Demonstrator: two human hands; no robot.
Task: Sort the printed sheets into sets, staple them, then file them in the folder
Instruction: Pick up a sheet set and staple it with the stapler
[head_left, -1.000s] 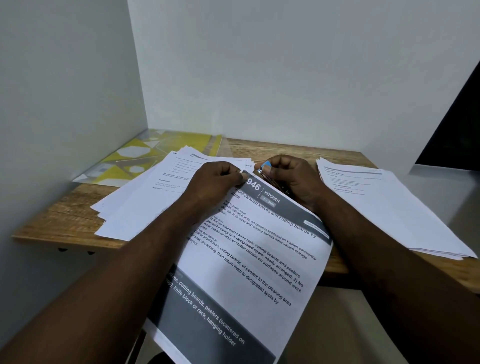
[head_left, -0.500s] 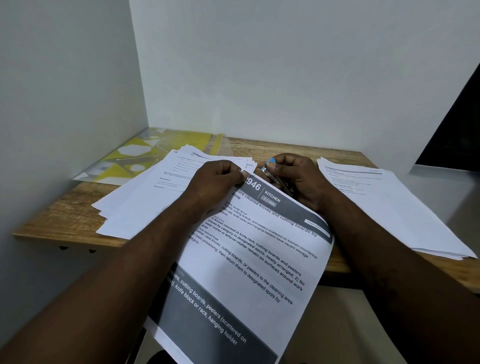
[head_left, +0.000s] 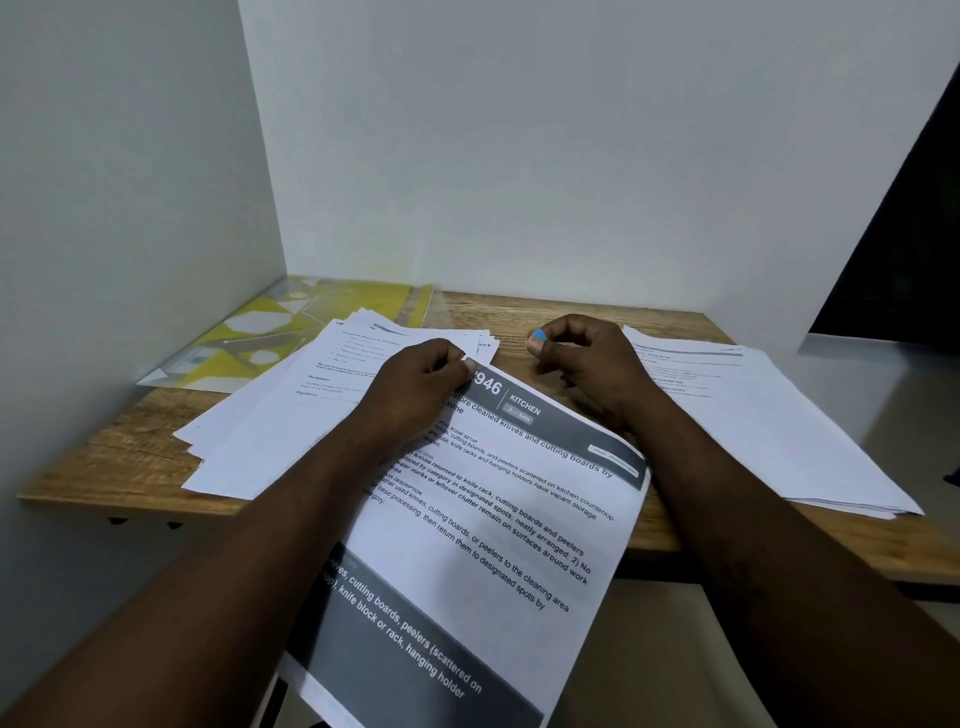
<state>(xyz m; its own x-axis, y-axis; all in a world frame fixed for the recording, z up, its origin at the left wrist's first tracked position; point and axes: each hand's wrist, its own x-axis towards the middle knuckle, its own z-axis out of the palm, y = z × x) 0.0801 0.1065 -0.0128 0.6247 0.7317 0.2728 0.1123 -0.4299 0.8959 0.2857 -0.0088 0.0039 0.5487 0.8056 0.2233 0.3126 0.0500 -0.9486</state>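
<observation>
Over at the far left, against the wall, the yellow folder (head_left: 311, 322) lies flat on the table (head_left: 545, 317), its near edge partly under a loose, fanned pile of sheets (head_left: 280, 415) that I take to be not yet sorted. Next along, the left hand (head_left: 415, 387) pinches the top left corner of the printed set (head_left: 498, 540) headed "946 KITCHEN", its fingers (head_left: 460, 364) clamped together on the paper. The set lies askew, its lower half hanging off the table's near edge toward the person. Just beside that corner, not touching it, the right hand (head_left: 587, 364) rests on the wood. It is curled tight round a small thing of which only a blue tip shows, and I'd guess that is the stapler (head_left: 537, 336). Farther right a squarer stack of sheets (head_left: 758, 431) sits well apart. To me this looks like the stapling step. Whether a staple is already in that corner I can't tell, since the left hand covers it. If not, the next move calls for bringing the stapler over the pinched corner, with the sheets lined up, and pressing. If so, the set wants filing, and the folder first needs the loose pile off it.
</observation>
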